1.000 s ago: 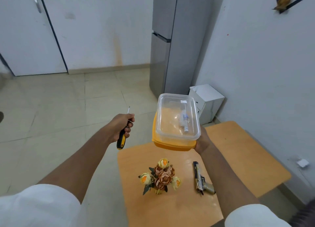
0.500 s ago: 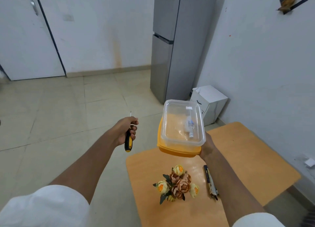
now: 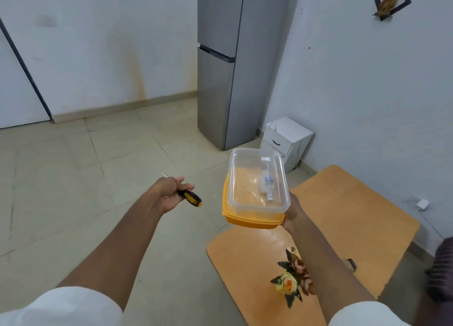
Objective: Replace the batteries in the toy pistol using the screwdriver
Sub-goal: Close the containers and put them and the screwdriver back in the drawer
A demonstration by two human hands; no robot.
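My left hand [image 3: 169,194] grips a screwdriver [image 3: 190,198] with a black and yellow handle; its thin shaft sticks out past my knuckles to the upper left, over the tiled floor. My right hand [image 3: 293,215] holds a clear plastic container [image 3: 257,181] on an orange lid from beneath, above the far end of the wooden table [image 3: 343,215]. A small white packet lies inside the container. The toy pistol is almost fully hidden behind my right forearm; only a dark tip [image 3: 351,264] shows.
A bunch of artificial flowers [image 3: 289,280] stands on the table next to my right forearm. A grey fridge [image 3: 235,63] and a small white cabinet [image 3: 285,139] stand by the wall beyond. A dark object [image 3: 441,269] sits at the right edge.
The view has swung left, so the table and flowers sit lower right. The pistol has slipped behind my right forearm. My left hand has turned the screwdriver handle towards the right.
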